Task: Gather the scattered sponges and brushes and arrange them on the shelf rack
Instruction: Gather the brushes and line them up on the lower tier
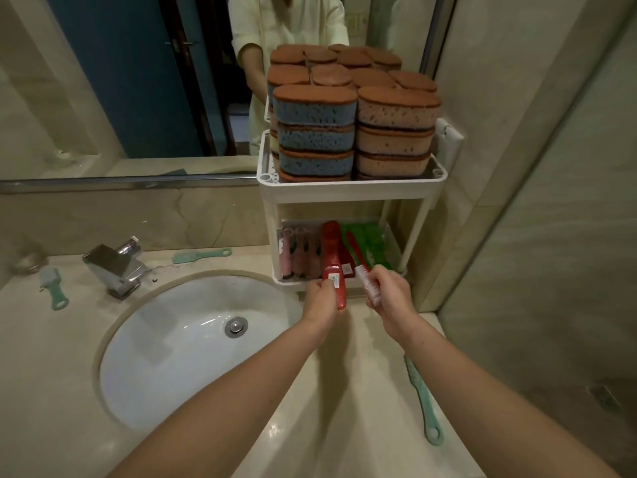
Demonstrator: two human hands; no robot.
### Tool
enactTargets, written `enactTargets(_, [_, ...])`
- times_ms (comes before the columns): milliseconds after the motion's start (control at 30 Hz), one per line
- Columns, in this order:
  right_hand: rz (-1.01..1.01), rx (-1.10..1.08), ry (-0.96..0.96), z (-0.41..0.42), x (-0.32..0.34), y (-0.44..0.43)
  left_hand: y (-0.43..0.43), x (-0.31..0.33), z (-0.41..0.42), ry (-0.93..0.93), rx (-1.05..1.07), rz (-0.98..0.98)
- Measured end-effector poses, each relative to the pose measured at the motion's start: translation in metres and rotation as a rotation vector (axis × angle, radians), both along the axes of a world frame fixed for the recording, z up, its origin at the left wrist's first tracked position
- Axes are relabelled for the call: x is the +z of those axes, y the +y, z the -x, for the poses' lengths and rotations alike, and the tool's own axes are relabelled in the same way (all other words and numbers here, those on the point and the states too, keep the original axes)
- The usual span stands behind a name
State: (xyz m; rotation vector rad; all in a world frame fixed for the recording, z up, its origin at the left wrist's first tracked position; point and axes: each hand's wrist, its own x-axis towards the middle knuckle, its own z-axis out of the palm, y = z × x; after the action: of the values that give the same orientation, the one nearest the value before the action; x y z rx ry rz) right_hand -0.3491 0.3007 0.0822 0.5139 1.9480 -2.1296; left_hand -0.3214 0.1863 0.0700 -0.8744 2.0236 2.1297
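A white two-tier shelf rack (348,191) stands on the counter right of the sink. Its top tier holds stacked blue sponges (315,136) and pink sponges (394,132) with brown scrub tops. The lower tier holds pink brushes (298,251), red brushes and green brushes (374,244). My left hand (319,303) grips a red brush (334,263) whose far end reaches into the lower tier. My right hand (389,300) holds a second red brush with white bristles (370,286) at the tier's front edge.
Teal brushes lie loose: one (201,256) behind the sink, one (53,286) left of the faucet (115,267), one (422,401) on the counter under my right forearm. The white basin (165,343) fills the middle left. A mirror and a right-hand wall close the space in.
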Motion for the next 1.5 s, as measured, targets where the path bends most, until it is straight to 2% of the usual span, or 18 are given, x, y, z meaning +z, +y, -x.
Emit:
enactTargets(100, [-0.034, -0.051, 0.029, 0.019, 0.002, 0.003, 0.001, 0.009, 0.023, 0.026, -0.021, 0.001])
enactTargets(267, [-0.307, -0.023, 0.125, 0.054, 0.003, 0.005, 0.000, 0.015, 0.062, 0.049, -0.147, 0.013])
enactTargets(533, [-0.679, 0.118, 0.107, 0.091, -0.001, 0.005, 0.007, 0.008, 0.116, -0.118, -0.254, 0.047])
enactTargets(667, [-0.784, 0.163, 0.110, 0.097, -0.010, 0.002, 0.006, -0.002, 0.133, -0.167, -0.217, 0.101])
enactTargets(800, [-0.774, 0.160, 0.116, 0.102, -0.017, -0.002, 0.004, -0.010, 0.142, -0.164, -0.213, 0.183])
enactTargets(1100, [-0.655, 0.183, 0.078, 0.107, -0.027, -0.006, 0.004, -0.018, 0.141, -0.135, -0.202, 0.147])
enactTargets(1200, [-0.614, 0.136, 0.060, 0.110, -0.025, -0.011, 0.005, -0.015, 0.142, -0.156, -0.202, 0.077])
enactTargets(1333, [-0.480, 0.019, 0.050, 0.113, -0.024, -0.013, 0.005, -0.012, 0.145, -0.156, -0.238, 0.091])
enactTargets(1500, [-0.398, 0.110, 0.050, 0.108, -0.029, -0.002, 0.008, -0.016, 0.145, -0.142, -0.315, 0.182])
